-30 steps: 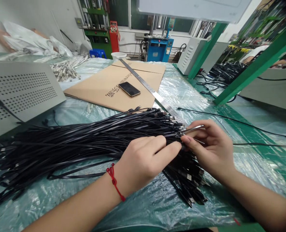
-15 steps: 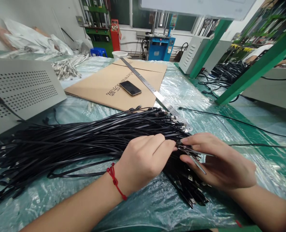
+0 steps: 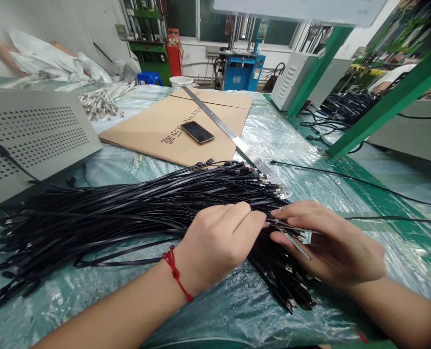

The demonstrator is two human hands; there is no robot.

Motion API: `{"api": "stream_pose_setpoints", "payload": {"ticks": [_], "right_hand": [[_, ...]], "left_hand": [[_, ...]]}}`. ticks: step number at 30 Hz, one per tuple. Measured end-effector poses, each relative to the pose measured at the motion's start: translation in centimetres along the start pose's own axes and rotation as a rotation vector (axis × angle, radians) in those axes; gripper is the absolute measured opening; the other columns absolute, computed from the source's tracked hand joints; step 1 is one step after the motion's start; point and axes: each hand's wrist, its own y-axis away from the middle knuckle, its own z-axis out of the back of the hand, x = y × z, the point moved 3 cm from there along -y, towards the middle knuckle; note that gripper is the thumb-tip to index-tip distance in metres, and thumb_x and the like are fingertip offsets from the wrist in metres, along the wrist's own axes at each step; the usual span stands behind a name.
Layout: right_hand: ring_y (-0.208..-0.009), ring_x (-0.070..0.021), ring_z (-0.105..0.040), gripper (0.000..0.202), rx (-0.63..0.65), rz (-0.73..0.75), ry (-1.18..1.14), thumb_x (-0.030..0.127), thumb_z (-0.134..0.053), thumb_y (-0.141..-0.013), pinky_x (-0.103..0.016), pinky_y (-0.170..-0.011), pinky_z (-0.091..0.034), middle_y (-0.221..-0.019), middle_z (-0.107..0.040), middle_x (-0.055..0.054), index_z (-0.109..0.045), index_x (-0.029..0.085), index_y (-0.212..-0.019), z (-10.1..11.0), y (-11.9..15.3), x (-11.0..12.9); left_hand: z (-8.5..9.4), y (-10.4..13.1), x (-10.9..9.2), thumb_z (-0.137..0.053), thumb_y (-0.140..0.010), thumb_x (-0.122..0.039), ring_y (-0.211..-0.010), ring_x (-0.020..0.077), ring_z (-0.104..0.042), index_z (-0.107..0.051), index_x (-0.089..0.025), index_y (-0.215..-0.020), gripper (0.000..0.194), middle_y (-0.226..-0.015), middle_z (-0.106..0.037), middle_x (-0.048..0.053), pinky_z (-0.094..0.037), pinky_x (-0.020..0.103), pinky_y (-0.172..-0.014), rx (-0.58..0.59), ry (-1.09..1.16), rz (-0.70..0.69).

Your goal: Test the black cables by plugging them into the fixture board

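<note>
A thick bundle of black cables [image 3: 128,208] lies across the plastic-covered table, with connector ends at both sides. My left hand [image 3: 226,237], with a red string bracelet [image 3: 172,271] at the wrist, is closed over the bundle's right part; what its fingertips pinch is too small to make out. Thin metal tweezers [image 3: 297,242] are held between the thumb and fingers of my right hand [image 3: 331,242]. Their tip meets the left fingertips. More cable ends [image 3: 291,291] fan out below the two hands.
Beyond the bundle, a phone [image 3: 198,132] and a long steel ruler [image 3: 215,118] rest on flat cardboard [image 3: 142,128]. A perforated metal box [image 3: 37,140] stands left. Green posts [image 3: 386,102] rise at right, where a person is partly visible.
</note>
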Motion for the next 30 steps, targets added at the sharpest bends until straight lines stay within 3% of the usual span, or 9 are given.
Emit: {"api": "stream_pose_setpoints", "payload": {"ticks": [23, 26, 30], "right_hand": [[-0.079, -0.021, -0.072, 0.034, -0.004, 0.0, -0.027, 0.004, -0.073, -0.086, -0.035, -0.07, -0.064, -0.089, -0.073, -0.005, -0.063, 0.022, -0.112, -0.3, -0.1, 0.3], [-0.082, -0.022, -0.072, 0.028, -0.084, -0.097, -0.07, 0.012, -0.075, -0.088, -0.036, -0.071, -0.063, -0.09, -0.072, -0.004, -0.062, 0.024, -0.109, -0.5, 0.7, -0.2], [-0.078, -0.0205, -0.071, 0.022, -0.195, -0.471, -0.164, 0.03, -0.072, -0.094, -0.032, -0.065, -0.06, -0.089, -0.07, -0.004, -0.056, 0.025, -0.108, -1.1, 1.8, -1.7]], "left_hand": [[-0.2, 0.2, 0.0, -0.056, -0.095, -0.009, -0.057, 0.0141, -0.053, -0.067, -0.011, -0.097, 0.011, -0.067, -0.057, 0.0, -0.044, 0.028, -0.054, 0.007, -0.008, -0.01], [0.0, 0.2, 0.0, -0.057, -0.097, -0.012, -0.059, 0.0141, -0.055, -0.066, -0.012, -0.099, 0.009, -0.069, -0.06, 0.0, -0.045, 0.028, -0.056, -0.008, 0.005, -0.006], [0.1, 0.2, -0.1, -0.058, -0.098, -0.018, -0.065, 0.0143, -0.061, -0.064, -0.014, -0.106, 0.011, -0.076, -0.065, 0.001, -0.048, 0.029, -0.062, -0.004, 0.001, 0.026]]}}
